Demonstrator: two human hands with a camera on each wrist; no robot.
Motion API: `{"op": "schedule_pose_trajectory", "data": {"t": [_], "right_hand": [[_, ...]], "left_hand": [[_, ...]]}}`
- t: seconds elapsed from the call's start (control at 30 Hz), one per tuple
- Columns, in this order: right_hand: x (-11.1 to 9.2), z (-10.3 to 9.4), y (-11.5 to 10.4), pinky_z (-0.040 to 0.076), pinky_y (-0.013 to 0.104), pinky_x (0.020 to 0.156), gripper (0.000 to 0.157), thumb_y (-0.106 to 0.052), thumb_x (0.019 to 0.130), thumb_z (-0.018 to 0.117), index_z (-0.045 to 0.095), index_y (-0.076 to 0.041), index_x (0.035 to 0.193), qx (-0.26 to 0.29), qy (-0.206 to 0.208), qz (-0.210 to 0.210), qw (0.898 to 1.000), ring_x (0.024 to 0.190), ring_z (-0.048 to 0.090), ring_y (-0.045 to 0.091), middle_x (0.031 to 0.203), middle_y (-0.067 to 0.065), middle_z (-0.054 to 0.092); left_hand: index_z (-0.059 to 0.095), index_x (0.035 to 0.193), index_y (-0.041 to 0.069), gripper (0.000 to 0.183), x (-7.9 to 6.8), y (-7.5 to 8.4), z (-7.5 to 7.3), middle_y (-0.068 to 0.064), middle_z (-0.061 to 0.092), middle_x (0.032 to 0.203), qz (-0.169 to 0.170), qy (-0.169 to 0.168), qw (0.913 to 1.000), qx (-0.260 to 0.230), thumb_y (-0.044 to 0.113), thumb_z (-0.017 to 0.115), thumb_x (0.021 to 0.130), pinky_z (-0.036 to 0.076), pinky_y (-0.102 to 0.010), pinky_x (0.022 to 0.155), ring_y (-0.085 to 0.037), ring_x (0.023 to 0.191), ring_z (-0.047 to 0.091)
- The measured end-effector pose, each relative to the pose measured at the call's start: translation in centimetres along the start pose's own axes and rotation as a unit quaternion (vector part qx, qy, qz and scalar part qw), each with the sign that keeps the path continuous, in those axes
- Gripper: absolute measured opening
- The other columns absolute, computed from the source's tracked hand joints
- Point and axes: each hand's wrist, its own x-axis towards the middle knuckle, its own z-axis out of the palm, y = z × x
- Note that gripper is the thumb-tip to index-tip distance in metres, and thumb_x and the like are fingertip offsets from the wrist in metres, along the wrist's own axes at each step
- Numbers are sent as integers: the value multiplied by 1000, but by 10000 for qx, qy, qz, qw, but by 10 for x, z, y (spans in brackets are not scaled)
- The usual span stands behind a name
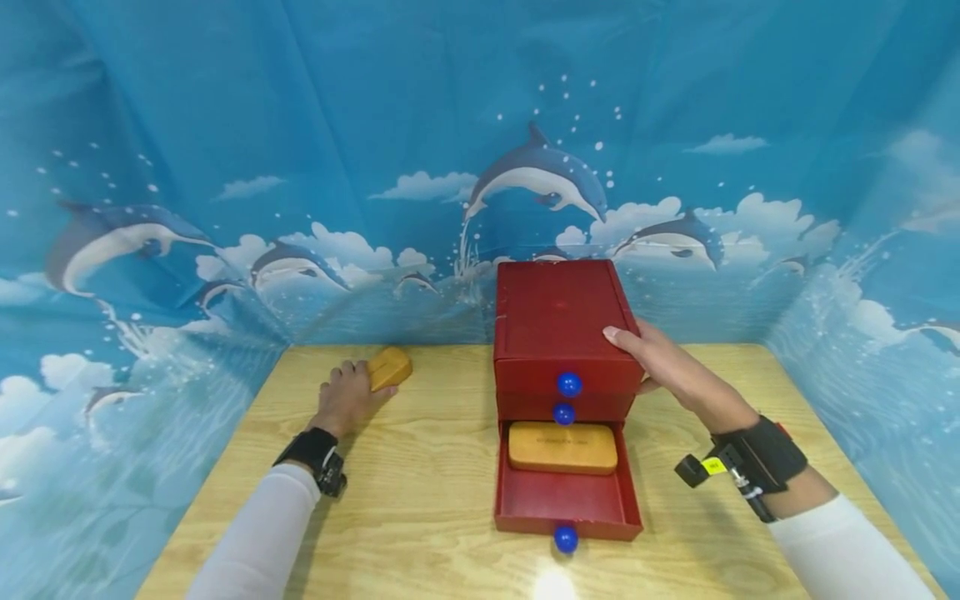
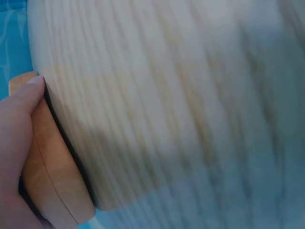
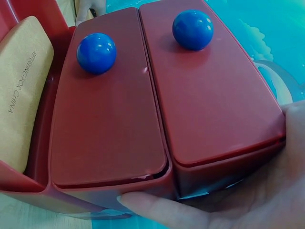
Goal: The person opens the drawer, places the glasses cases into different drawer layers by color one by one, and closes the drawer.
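Note:
On the left of the table my left hand (image 1: pixel 348 398) grips a tan, rounded glasses case (image 1: pixel 390 368); in the left wrist view the thumb lies across one end of this case (image 2: pixel 55 167), whose seam shows along its side. My right hand (image 1: pixel 671 367) rests on the upper right edge of a red drawer box (image 1: pixel 558 308), thumb on top and a finger extended down the side (image 3: pixel 162 207). The box's bottom drawer (image 1: pixel 562 504) is pulled out. Inside it, toward the back, lies a second tan glasses case (image 1: pixel 562 447) with printed lettering. The two drawers above are closed.
Blue ball knobs (image 1: pixel 569 384) stick out from the drawer fronts. A blue dolphin-print sheet (image 1: pixel 360 125) rises behind and beside the wood-grain table (image 1: pixel 420 483). The pulled-out drawer extends toward the table's front.

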Motion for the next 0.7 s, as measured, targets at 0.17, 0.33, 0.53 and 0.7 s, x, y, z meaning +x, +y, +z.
{"op": "schedule_pose_trajectory", "data": {"t": [0.17, 0.33, 0.53, 0.7], "right_hand": [[0, 0, 1, 54, 50, 73, 72, -54, 97, 44, 16, -11, 148, -7, 26, 18, 10000, 102, 59, 33, 131, 24, 45], [0, -1, 1, 54, 50, 73, 72, -54, 97, 43, 16, -11, 148, -37, 20, 22, 10000, 101, 59, 33, 130, 23, 46], [-1, 1, 1, 54, 49, 72, 71, -54, 97, 43, 17, -13, 149, -32, 54, -21, 10000, 102, 59, 33, 130, 22, 47], [0, 0, 2, 54, 49, 71, 71, -54, 97, 42, 16, -13, 149, -56, 100, -38, 9999, 102, 58, 34, 130, 22, 46]], "left_hand": [[44, 128, -6, 89, -3, 2, -2, -21, 49, 102, 117, -145, 9998, -42, 71, 51, 83, 43, -46, 58, -34, 86, 49], [54, 115, 0, 84, -8, 14, -1, -13, 51, 89, 267, -59, 9995, -147, 77, 46, 81, 39, -36, 48, -25, 72, 50], [56, 95, 9, 74, -15, 31, -7, -6, 49, 76, 556, -118, 9977, -368, 79, 41, 81, 36, -33, 45, -20, 61, 47], [59, 105, 7, 78, -22, 51, -17, -3, 49, 74, 819, -131, 9955, -454, 80, 38, 83, 37, -32, 45, -17, 59, 47]]}}
